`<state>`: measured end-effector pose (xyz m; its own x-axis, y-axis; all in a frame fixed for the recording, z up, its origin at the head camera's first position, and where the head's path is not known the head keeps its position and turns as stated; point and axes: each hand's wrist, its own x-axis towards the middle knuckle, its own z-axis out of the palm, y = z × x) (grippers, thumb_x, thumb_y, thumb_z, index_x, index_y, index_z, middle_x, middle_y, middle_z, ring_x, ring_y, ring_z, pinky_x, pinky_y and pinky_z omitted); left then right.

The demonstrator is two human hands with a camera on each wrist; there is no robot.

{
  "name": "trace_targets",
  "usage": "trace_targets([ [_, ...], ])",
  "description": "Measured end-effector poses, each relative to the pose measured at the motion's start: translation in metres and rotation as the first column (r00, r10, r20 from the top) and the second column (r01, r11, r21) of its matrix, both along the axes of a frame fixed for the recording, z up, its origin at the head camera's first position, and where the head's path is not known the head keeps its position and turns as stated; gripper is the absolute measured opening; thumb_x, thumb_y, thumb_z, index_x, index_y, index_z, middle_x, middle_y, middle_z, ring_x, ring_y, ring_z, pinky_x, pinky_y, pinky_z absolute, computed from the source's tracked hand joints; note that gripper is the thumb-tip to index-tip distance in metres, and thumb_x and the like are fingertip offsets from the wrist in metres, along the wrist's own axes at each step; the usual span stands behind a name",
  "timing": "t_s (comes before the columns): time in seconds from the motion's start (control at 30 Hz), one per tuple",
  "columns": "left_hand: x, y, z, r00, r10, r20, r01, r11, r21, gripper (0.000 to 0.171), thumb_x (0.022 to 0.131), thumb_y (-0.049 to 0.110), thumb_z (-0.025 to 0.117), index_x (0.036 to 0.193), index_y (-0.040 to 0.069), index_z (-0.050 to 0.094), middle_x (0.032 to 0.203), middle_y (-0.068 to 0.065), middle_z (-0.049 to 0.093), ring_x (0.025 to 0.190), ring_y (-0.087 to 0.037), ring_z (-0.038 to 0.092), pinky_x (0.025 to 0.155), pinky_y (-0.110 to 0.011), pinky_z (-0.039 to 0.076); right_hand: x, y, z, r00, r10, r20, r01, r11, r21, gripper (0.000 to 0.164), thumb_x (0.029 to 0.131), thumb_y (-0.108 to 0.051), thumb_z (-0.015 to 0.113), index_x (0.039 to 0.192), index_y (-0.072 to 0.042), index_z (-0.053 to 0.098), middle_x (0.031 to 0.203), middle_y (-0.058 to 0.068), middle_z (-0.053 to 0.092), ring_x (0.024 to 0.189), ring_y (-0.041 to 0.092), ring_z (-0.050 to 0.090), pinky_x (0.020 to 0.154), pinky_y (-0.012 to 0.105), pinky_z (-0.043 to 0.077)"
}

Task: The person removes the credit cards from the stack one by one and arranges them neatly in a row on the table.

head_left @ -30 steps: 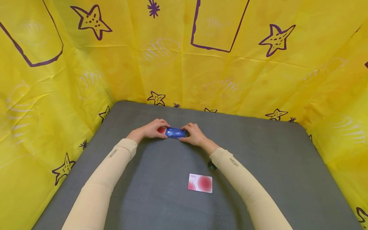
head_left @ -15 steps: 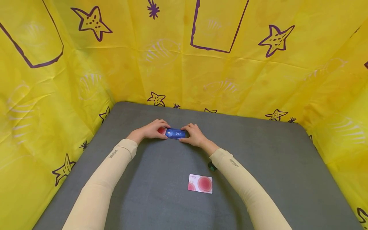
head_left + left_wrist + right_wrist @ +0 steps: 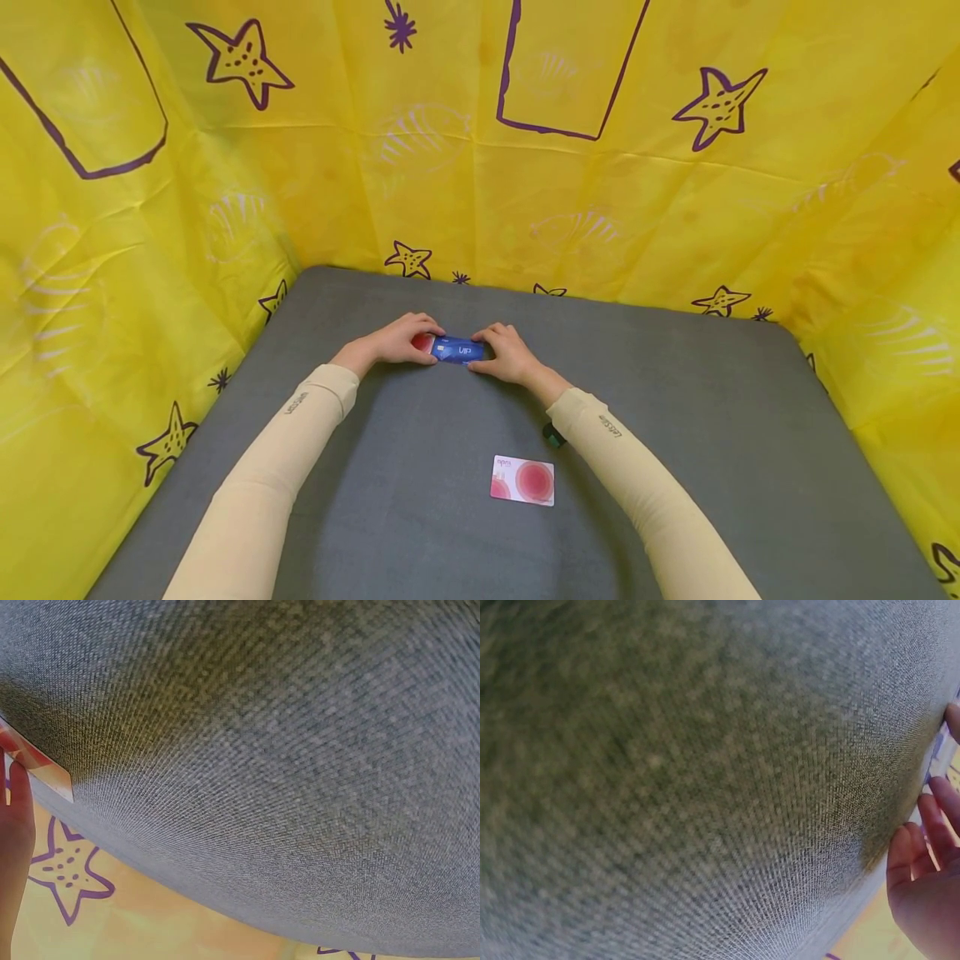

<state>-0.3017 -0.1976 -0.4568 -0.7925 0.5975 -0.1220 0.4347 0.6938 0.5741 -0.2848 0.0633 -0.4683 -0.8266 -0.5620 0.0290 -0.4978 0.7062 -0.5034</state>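
Observation:
A blue card (image 3: 459,350) with "VIP" lettering lies between the two hands near the back of the grey tabletop. At its left edge shows part of a red card (image 3: 423,342), mostly hidden by the left hand; the blue card seems to overlap it. My left hand (image 3: 399,340) pinches the red card between thumb and fingers, its tips close to the blue card's left end. With thumb and fingers, my right hand (image 3: 510,353) grips the blue card's right end by its long edges. In the left wrist view, a corner of the red card (image 3: 45,769) shows beside the fingers.
A white card with red circles (image 3: 522,480) lies on the grey tabletop (image 3: 405,500), nearer the front. Yellow cloth with purple starfish drawings (image 3: 420,192) hangs round the back and both sides. A dark band (image 3: 553,433) sits at the right wrist.

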Motion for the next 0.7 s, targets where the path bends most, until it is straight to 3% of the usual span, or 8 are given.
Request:
trace_targets([
  [0.17, 0.002, 0.000, 0.000, 1.000, -0.012, -0.023, 0.012, 1.000, 0.000, 0.052, 0.085, 0.028, 0.075, 0.131, 0.008, 0.059, 0.128, -0.009, 0.053, 0.117, -0.027, 0.041, 0.098, -0.044, 0.035, 0.001, 0.001, 0.001, 1.000, 0.015, -0.010, -0.015, 1.000, -0.011, 0.052, 0.085, -0.033, 0.076, 0.127, -0.006, 0.061, 0.121, 0.012, 0.055, 0.108, 0.028, 0.044, 0.093, 0.040, 0.038],
  [0.5, 0.004, 0.004, -0.001, 1.000, 0.024, -0.014, -0.024, 1.000, -0.001, 0.054, 0.084, 0.028, 0.075, 0.131, 0.008, 0.058, 0.129, -0.011, 0.052, 0.119, -0.028, 0.040, 0.101, -0.045, 0.035, 0.003, 0.006, -0.002, 1.000, -0.012, -0.001, 0.011, 0.999, -0.035, 0.057, 0.085, -0.033, 0.076, 0.129, -0.003, 0.058, 0.121, 0.013, 0.054, 0.110, 0.029, 0.043, 0.096, 0.041, 0.037],
  [0.7, 0.010, 0.005, -0.001, 0.996, 0.028, -0.081, -0.027, 1.000, 0.015, 0.054, 0.084, 0.024, 0.074, 0.131, 0.003, 0.057, 0.128, -0.016, 0.053, 0.119, -0.032, 0.040, 0.103, -0.047, 0.034, 0.007, 0.012, -0.002, 1.000, -0.011, -0.019, 0.009, 0.998, -0.059, 0.057, 0.085, -0.030, 0.077, 0.129, -0.001, 0.057, 0.122, 0.016, 0.054, 0.113, 0.031, 0.043, 0.100, 0.043, 0.036],
])
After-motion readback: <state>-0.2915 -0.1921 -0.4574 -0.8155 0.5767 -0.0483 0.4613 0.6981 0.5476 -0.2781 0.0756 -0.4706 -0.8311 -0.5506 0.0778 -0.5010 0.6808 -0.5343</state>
